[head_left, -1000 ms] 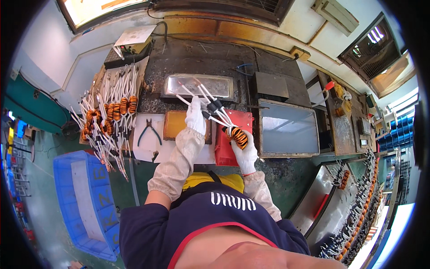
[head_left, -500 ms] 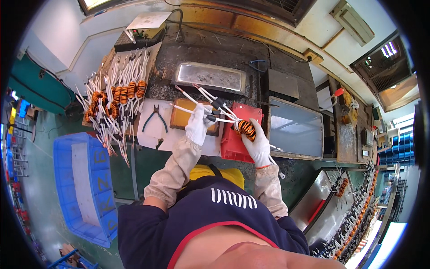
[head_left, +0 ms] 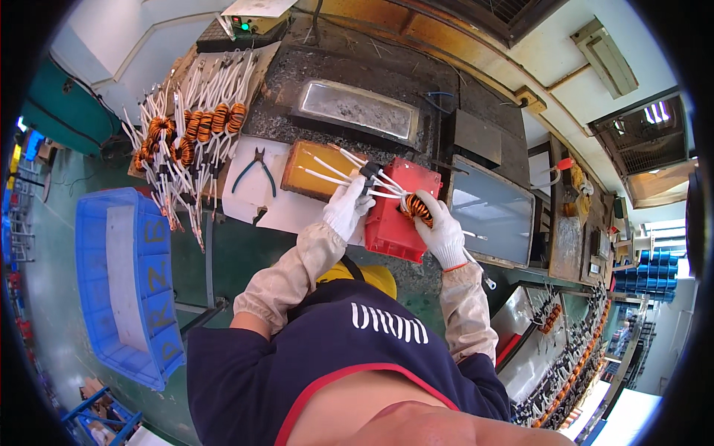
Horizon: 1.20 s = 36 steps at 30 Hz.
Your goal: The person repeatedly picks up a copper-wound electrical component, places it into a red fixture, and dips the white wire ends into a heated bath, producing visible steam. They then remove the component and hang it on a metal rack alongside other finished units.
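Both my hands wear white gloves. My right hand (head_left: 440, 232) grips an orange wound coil (head_left: 416, 207) over a red tray (head_left: 398, 215). Several white sleeved leads (head_left: 338, 169) fan out from the coil toward the left. My left hand (head_left: 346, 207) pinches those leads near their black sleeves, just above an amber shallow tray (head_left: 316, 165). The lead tips hang over that amber tray.
A pile of similar orange coils with white leads (head_left: 190, 137) lies at the left of the bench, with pliers (head_left: 254, 169) on white paper beside it. A metal trough (head_left: 358, 110) sits behind. A blue crate (head_left: 130, 282) stands on the floor left; a grey box (head_left: 489, 209) is right.
Both hands with the coil have shifted slightly down and right over the red tray; the lead tips now point over the amber tray rather than the metal trough.
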Each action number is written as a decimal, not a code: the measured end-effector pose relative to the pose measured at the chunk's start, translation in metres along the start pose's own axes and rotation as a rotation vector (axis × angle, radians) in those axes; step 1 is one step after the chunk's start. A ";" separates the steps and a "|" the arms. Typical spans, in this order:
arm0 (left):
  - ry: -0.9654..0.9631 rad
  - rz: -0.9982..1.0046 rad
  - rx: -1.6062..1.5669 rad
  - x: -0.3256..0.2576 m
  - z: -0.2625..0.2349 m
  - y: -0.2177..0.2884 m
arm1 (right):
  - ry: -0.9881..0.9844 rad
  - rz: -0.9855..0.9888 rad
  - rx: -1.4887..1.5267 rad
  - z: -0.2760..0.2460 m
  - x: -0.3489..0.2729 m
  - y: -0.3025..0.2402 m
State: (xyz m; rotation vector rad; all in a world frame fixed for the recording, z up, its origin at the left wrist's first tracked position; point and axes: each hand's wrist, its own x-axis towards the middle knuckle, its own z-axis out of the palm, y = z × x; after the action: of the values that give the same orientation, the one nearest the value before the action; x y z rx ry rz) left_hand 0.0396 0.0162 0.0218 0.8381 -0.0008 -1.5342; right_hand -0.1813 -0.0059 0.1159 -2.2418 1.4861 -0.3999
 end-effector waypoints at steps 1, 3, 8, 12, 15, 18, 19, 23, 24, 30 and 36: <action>-0.002 -0.009 -0.011 0.000 0.000 -0.001 | -0.005 -0.003 0.001 -0.001 0.000 0.000; -0.005 -0.028 -0.032 -0.005 0.005 0.001 | 0.008 -0.031 0.025 0.000 0.000 0.003; 0.004 -0.090 0.030 0.000 0.014 -0.003 | -0.022 -0.032 0.041 -0.002 0.001 0.002; 0.023 -0.084 -0.003 0.010 0.016 -0.008 | -0.067 -0.064 0.007 -0.009 0.004 0.000; 0.067 -0.068 0.001 0.014 0.019 -0.008 | -0.034 -0.107 0.061 -0.005 0.006 0.002; 0.106 0.051 0.011 0.004 0.031 -0.009 | -0.020 -0.156 0.082 -0.001 0.007 0.009; 0.113 0.080 0.014 0.006 0.033 -0.011 | -0.023 -0.175 0.074 0.000 0.008 0.010; 0.154 0.099 0.038 0.010 0.037 -0.009 | -0.061 -0.155 0.063 -0.001 0.010 0.010; 0.170 0.075 0.049 0.011 0.038 -0.008 | -0.074 -0.136 0.066 -0.003 0.009 0.009; 0.040 0.012 -0.079 0.017 0.028 -0.010 | -0.043 -0.159 0.077 -0.021 0.021 -0.014; 0.005 0.098 -0.064 0.020 0.022 -0.017 | -0.084 -0.167 0.068 0.006 0.096 -0.052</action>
State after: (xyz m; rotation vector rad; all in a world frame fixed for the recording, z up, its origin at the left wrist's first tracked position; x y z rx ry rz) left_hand 0.0161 -0.0080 0.0200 0.7800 0.0108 -1.4323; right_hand -0.0997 -0.0756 0.1368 -2.3062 1.2300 -0.3959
